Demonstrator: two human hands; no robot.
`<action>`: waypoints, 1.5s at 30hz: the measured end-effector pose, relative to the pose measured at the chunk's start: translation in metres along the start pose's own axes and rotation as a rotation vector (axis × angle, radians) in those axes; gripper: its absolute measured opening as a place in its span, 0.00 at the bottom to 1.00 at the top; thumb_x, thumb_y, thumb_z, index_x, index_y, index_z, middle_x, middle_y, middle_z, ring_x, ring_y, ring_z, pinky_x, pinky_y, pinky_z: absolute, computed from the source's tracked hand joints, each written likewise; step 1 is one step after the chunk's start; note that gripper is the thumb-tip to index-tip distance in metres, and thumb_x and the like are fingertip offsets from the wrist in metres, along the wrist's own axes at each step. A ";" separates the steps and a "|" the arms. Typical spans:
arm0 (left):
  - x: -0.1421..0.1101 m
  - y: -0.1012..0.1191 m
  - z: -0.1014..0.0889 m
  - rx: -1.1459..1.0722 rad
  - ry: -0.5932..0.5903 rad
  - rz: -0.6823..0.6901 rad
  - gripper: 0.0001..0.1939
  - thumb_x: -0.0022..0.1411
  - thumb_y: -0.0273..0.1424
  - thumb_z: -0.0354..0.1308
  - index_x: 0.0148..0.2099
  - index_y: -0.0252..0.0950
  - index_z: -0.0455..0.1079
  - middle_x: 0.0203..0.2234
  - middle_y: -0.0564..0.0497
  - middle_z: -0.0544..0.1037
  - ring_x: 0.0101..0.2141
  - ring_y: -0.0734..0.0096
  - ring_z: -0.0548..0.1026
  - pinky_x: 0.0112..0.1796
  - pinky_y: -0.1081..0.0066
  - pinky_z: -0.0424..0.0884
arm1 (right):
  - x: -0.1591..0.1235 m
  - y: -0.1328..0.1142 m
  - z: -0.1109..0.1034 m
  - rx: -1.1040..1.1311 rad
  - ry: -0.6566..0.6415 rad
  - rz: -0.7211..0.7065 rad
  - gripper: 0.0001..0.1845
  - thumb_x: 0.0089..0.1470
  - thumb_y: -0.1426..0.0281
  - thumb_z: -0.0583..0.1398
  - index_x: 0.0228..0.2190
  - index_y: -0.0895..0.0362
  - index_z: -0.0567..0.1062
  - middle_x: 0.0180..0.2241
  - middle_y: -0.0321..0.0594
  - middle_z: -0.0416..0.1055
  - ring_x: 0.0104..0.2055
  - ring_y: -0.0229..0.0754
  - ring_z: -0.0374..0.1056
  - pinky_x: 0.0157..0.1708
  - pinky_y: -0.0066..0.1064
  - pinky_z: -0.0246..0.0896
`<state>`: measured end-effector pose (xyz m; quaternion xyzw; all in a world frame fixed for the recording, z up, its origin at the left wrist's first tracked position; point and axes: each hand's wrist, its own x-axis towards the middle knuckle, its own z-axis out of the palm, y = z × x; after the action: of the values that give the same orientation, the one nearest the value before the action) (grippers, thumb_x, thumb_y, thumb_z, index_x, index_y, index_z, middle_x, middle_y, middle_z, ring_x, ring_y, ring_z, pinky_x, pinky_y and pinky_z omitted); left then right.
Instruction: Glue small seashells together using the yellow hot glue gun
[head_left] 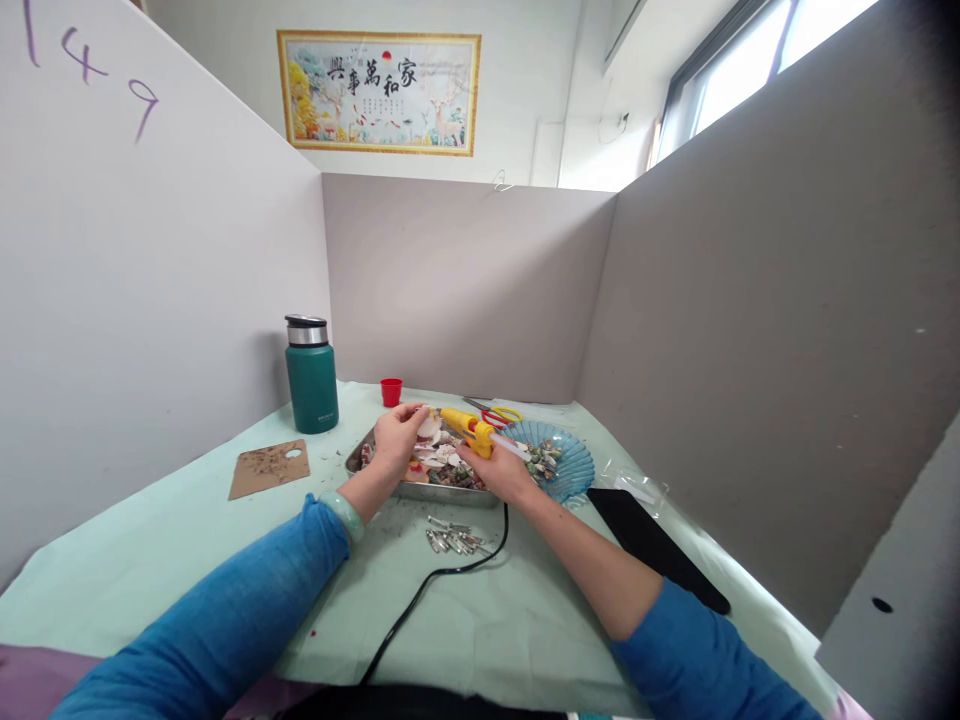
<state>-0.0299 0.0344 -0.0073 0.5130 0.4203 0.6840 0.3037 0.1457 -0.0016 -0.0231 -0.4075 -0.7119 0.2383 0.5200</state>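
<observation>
My right hand [502,470] is wrapped round a yellow glue gun [471,430], a whitish glue stick jutting from its back end. The gun's nozzle points left, close to the fingertips of my left hand [399,437]. Those fingers are pinched together over the tray; what they hold is too small to make out. Beneath both hands, a metal tray [442,493] holds many shells [431,462], partly covered by the hands. From below the gun a black cord [442,571] runs across the table toward me.
Silvery clips [454,540] lie before the tray. A blue plate [574,465] of small shells, scissors [499,413] and a black flat object [652,545] are rightward. A green bottle [312,380], red cup [391,392] and brown board [268,469] are leftward. Partitions surround the table.
</observation>
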 end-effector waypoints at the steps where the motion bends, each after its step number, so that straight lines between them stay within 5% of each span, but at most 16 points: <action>1: 0.000 -0.001 0.000 -0.006 -0.002 0.008 0.21 0.44 0.42 0.64 0.37 0.31 0.75 0.30 0.46 0.78 0.27 0.70 0.72 0.30 0.71 0.68 | 0.000 0.000 0.000 0.000 -0.004 0.006 0.13 0.46 0.59 0.59 0.26 0.57 0.73 0.16 0.33 0.65 0.19 0.36 0.60 0.19 0.26 0.54; 9: 0.001 0.000 0.001 -0.027 -0.003 -0.030 0.22 0.43 0.43 0.64 0.37 0.31 0.75 0.29 0.46 0.78 0.26 0.70 0.72 0.27 0.72 0.68 | 0.002 -0.005 0.000 0.202 -0.060 0.154 0.13 0.47 0.59 0.58 0.30 0.56 0.71 0.23 0.34 0.70 0.14 0.33 0.59 0.15 0.26 0.54; 16: -0.014 0.014 0.010 -0.094 -0.184 -0.096 0.21 0.42 0.42 0.66 0.36 0.32 0.74 0.28 0.48 0.77 0.25 0.71 0.72 0.26 0.72 0.68 | 0.010 -0.005 -0.004 0.345 0.160 0.199 0.18 0.43 0.63 0.62 0.37 0.57 0.69 0.21 0.31 0.66 0.17 0.33 0.62 0.17 0.24 0.56; 22: -0.027 0.023 0.018 -0.130 -0.280 -0.126 0.19 0.43 0.41 0.66 0.35 0.32 0.74 0.27 0.48 0.76 0.26 0.71 0.72 0.26 0.72 0.69 | 0.011 -0.005 -0.002 0.458 0.209 0.198 0.20 0.40 0.63 0.63 0.37 0.58 0.69 0.24 0.32 0.67 0.18 0.31 0.62 0.17 0.22 0.56; 45: -0.034 0.029 0.019 -0.126 -0.339 -0.213 0.18 0.41 0.39 0.67 0.33 0.31 0.75 0.28 0.47 0.77 0.29 0.68 0.72 0.26 0.70 0.71 | 0.008 -0.011 0.000 0.511 0.194 0.201 0.20 0.38 0.65 0.63 0.35 0.58 0.68 0.16 0.27 0.62 0.15 0.30 0.56 0.16 0.23 0.54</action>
<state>-0.0020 -0.0029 0.0057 0.5534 0.3715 0.5768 0.4722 0.1409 -0.0010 -0.0108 -0.3527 -0.5316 0.4203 0.6452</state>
